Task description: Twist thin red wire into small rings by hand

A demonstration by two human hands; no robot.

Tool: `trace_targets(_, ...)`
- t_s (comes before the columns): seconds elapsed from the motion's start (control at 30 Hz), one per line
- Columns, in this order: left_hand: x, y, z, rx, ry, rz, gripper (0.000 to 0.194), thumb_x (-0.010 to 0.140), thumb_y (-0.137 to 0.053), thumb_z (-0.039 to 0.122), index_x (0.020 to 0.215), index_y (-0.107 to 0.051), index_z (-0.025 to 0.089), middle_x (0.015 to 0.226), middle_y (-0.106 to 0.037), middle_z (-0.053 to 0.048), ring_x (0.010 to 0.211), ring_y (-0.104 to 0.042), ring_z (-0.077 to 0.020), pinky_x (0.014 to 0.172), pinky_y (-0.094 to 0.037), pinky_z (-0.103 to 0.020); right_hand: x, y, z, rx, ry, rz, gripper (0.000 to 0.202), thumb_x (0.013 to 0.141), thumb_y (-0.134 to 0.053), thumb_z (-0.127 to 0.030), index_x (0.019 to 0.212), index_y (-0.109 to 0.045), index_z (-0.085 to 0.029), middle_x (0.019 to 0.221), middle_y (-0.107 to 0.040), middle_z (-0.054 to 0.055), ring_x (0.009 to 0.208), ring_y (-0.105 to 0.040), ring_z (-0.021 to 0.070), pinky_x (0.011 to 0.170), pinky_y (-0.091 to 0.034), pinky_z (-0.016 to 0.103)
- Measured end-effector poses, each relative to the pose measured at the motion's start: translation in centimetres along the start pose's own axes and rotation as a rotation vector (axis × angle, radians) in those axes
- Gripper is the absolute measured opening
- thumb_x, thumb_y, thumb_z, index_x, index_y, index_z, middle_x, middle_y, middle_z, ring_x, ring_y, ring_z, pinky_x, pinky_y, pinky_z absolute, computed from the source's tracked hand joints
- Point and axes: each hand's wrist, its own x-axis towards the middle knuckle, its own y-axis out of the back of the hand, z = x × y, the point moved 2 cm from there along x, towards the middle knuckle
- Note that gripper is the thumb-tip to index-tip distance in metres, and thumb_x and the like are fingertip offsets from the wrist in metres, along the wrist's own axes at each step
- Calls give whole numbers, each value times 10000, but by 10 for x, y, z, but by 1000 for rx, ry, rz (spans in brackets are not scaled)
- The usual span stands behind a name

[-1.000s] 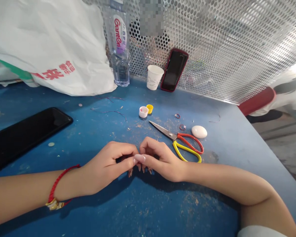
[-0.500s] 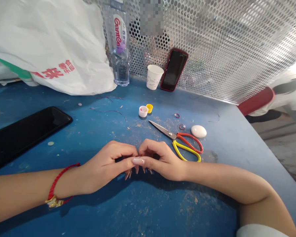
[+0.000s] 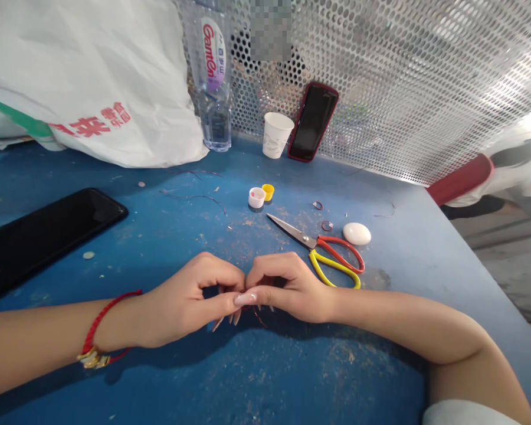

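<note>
My left hand [image 3: 199, 301] and my right hand [image 3: 292, 289] meet in front of me, thumbs and fingertips pinched together. A thin dark red thread [image 3: 260, 317] hangs below the fingertips; most of it is hidden between them. Both hands are closed on it, as far as the fingers show. Just beyond my right hand lie scissors [image 3: 310, 241] with one red and one yellow handle loop. Two small dark red rings [image 3: 327, 226] rest past the scissors, beside a white egg-shaped object [image 3: 357, 234].
A white cap-like cup [image 3: 256, 198] and a yellow one [image 3: 268, 192] stand mid-table. Behind are a paper cup [image 3: 277, 136], a leaning phone [image 3: 313, 122], a water bottle [image 3: 215, 88] and a plastic bag [image 3: 115, 77]. A black phone [image 3: 48, 236] lies left. Perforated metal [image 3: 380, 88] borders the back.
My fingertips have shifted slightly and sit closer together. The end of the red thread now shows below them. The things on the table have stayed in place.
</note>
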Motion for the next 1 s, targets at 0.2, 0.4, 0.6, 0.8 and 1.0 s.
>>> trace_targets(0.2, 4, 2, 1, -43, -18, -16, 393, 1031, -608, 292, 667, -700, 177, 598, -684, 27, 564, -651, -96, 570, -468, -164, 0, -2, -1, 76, -22, -4, 397, 969, -784, -502, 805, -659, -163, 727, -630, -27, 646, -552, 89, 635, -460, 212)
trace_targets(0.4, 3, 3, 3, -113, 31, 2, 295, 995, -633, 275, 737, -726, 167, 645, -702, 33, 567, -640, -79, 548, -469, -132, -1, -3, -2, 158, -141, 14, 429, 971, -751, -568, 842, -606, -186, 695, -615, -43, 600, -560, 92, 612, -492, 222)
trace_targets(0.6, 3, 2, 3, -148, 69, 10, 293, 983, -593, 240, 728, -719, 168, 654, -723, 31, 575, -665, -82, 565, -506, -125, -2, -3, -4, 95, -140, 47, 394, 1004, -728, -525, 856, -615, -177, 700, -623, -40, 603, -569, 85, 604, -481, 209)
trace_targets(0.8, 7, 1, 8, -71, 114, 15, 323, 964, -545, 273, 700, -693, 159, 628, -713, 6, 555, -660, -103, 547, -528, -156, -3, -4, -6, -44, -113, 62, 410, 1049, -659, -534, 851, -630, -176, 678, -636, -31, 586, -588, 89, 596, -471, 208)
trace_targets(1.0, 6, -1, 5, -43, 77, 43, 300, 938, -538, 222, 674, -667, 167, 592, -695, 25, 499, -620, -83, 493, -468, -148, -7, -4, -8, -268, -36, 89, 419, 1110, -554, -502, 873, -658, -173, 693, -678, -11, 617, -611, 96, 620, -469, 209)
